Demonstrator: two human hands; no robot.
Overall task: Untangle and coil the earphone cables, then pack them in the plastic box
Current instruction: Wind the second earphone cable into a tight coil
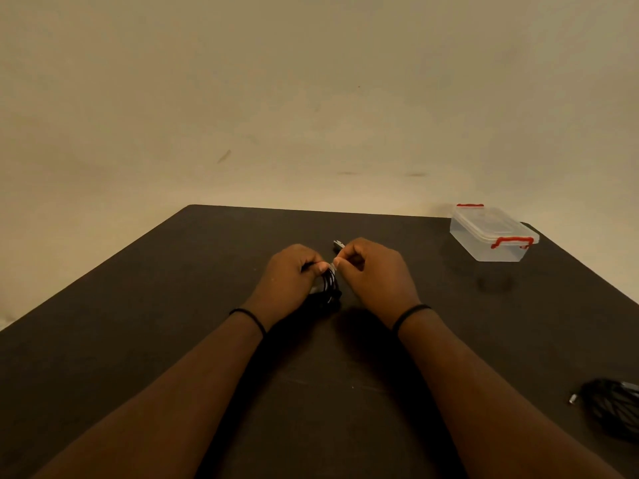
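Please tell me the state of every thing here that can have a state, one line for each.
Plastic box: lid on, both red latches down, standing at the table's far right corner.
Earphone cable: bunched in loops, held between both hands.
Left hand: grips the cable loops.
Right hand: pinches the cable near the top.
Second cable bundle: lying untouched at the right edge.

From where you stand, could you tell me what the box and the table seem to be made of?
Box: clear plastic, see-through walls, lid on; red clips, likely plastic too. Table: dark, matte top, possibly laminate or painted board; it shows no grain.
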